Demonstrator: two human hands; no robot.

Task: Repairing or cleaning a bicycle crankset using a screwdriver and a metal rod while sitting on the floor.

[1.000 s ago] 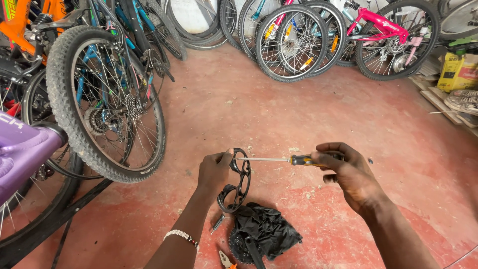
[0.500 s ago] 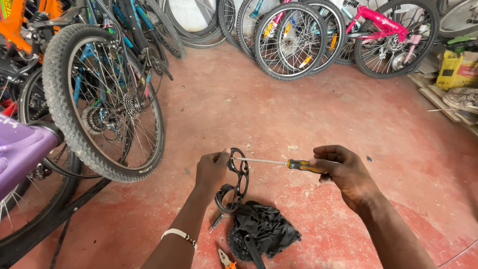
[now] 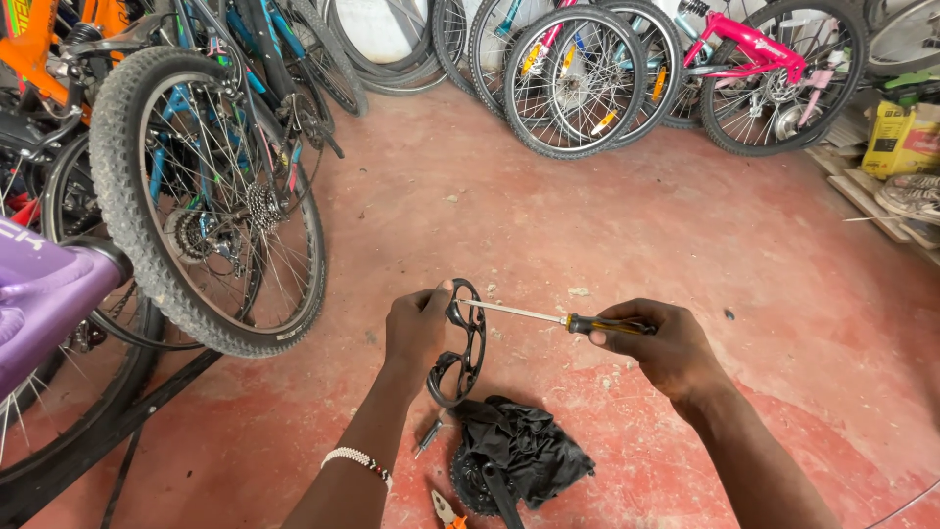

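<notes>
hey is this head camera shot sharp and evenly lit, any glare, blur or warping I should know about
Head view: soft, even light, faint shadows, no strong glare; left hand, black chainring guard, screwdriver and right hand all look sharp; the wide lens bows the edges, visibly stretching the knobby rear wheel and the purple frame.

- Chainring guard [image 3: 458, 345]: matt black, plastic-looking.
- Screwdriver [image 3: 558, 318]: bright smooth metal shaft, glossy orange-and-black plastic handle.
- Rag [image 3: 524, 446]: crumpled black cloth.
- Floor [image 3: 587, 225]: rough, scuffed red concrete.
</notes>
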